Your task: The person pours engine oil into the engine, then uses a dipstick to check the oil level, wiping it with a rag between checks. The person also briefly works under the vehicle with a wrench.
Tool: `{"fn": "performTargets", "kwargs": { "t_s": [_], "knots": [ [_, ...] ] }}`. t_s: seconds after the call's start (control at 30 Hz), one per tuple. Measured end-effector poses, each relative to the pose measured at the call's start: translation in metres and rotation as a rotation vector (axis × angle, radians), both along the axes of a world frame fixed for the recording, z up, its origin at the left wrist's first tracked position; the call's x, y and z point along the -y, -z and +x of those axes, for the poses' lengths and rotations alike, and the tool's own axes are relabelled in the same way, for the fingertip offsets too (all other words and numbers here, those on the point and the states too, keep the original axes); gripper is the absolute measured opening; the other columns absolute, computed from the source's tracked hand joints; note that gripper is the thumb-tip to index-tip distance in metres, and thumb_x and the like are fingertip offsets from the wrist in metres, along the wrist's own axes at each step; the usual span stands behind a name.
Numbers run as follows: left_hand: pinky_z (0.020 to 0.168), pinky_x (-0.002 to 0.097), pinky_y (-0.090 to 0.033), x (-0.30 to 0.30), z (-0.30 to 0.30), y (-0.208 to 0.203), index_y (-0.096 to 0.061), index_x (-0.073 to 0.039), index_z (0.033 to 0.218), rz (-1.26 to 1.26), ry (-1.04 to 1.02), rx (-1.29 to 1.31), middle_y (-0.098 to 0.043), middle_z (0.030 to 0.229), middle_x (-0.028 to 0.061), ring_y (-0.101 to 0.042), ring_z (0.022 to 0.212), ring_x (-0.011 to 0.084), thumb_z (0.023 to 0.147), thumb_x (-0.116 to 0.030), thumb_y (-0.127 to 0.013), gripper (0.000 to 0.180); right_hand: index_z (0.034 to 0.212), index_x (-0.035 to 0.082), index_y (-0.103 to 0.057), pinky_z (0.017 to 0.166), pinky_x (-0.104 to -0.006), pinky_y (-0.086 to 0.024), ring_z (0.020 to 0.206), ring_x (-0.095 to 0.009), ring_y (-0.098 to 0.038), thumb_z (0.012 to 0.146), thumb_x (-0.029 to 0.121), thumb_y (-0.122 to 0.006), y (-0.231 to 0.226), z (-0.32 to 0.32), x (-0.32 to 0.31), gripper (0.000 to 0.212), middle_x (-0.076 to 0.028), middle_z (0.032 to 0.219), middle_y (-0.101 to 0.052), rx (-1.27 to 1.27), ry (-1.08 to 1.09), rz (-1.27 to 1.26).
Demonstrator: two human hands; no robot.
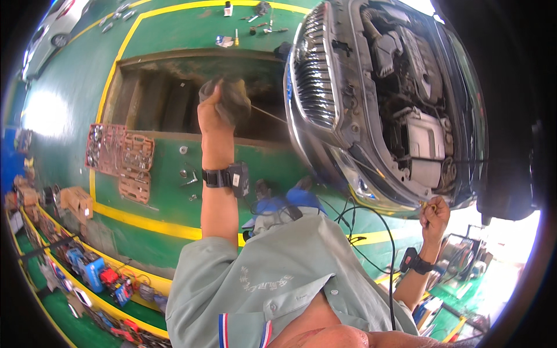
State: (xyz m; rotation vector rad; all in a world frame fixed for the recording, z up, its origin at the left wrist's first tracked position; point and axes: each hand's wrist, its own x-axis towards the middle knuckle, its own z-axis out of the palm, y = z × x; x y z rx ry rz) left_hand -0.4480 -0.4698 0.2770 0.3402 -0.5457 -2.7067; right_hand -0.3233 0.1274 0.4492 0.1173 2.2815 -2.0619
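Note:
My left hand [212, 111] is raised over the floor pit, closed around a dark grey rag [237, 100]. From the rag a thin rod [270, 115] runs right toward the car's front; its middle is hard to follow against the bodywork. Beside the car's near front corner, my right hand [436, 216] pinches the small yellow end of what looks like an oil dipstick. That end lines up with the rod. The car [316, 66] has its engine bay [415, 124] uncovered, with a silver-grey cover and hoses in it.
A long pit [168, 101] opens in the green floor ahead. Tool cases [134, 159] lie open at left; loose tools [268, 29] lie beyond the pit. A yellow-edged shelf [110, 272] with equipment stands at lower left. A black cable [391, 243] loops beside my body.

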Motion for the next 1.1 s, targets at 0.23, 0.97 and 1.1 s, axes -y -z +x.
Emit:
{"fn": "performTargets", "kwargs": {
  "t_s": [0.23, 0.97, 1.1],
  "knots": [
    [0.09, 0.0466, -0.056, 0.073, -0.057, 0.099, -0.064, -0.002, 0.119, -0.089, -0.01, 0.169, -0.07, 0.112, 0.0171, -0.068, 0.103, 0.0343, 0.101, -0.019, -0.059, 0.025, 0.1, 0.003, -0.058, 0.039, -0.0205, -0.028, 0.047, -0.006, -0.041, 0.097, 0.013, -0.068, 0.0, 0.021, -0.097, 0.015, -0.005, 0.072, -0.057, -0.069, 0.204, 0.007],
    [0.114, 0.0436, -0.042, -0.408, -0.177, -0.067, -0.054, 0.0, 0.141, 0.105, 0.876, -0.335, -0.063, 0.137, 0.0127, -0.06, 0.126, 0.0286, 0.094, -0.029, -0.073, 0.059, 0.102, 0.005, -0.057, 0.042, -0.0188, -0.031, 0.052, -0.007, -0.043, 0.096, 0.02, -0.072, 0.033, -0.009, -0.225, 0.022, -0.008, 0.082, -0.062, 0.061, 0.492, -0.177],
    [0.101, 0.0382, -0.051, -0.428, -0.194, -0.093, -0.052, -0.001, 0.138, -0.064, 0.877, -0.112, -0.066, 0.125, 0.0109, -0.064, 0.114, 0.0248, 0.085, -0.019, -0.082, 0.063, 0.1, 0.005, -0.058, 0.042, -0.0191, -0.029, 0.05, -0.006, -0.043, 0.095, 0.021, -0.073, 0.032, -0.004, -0.223, 0.023, -0.006, 0.079, -0.062, 0.09, 0.567, -0.115]
  ]
}}
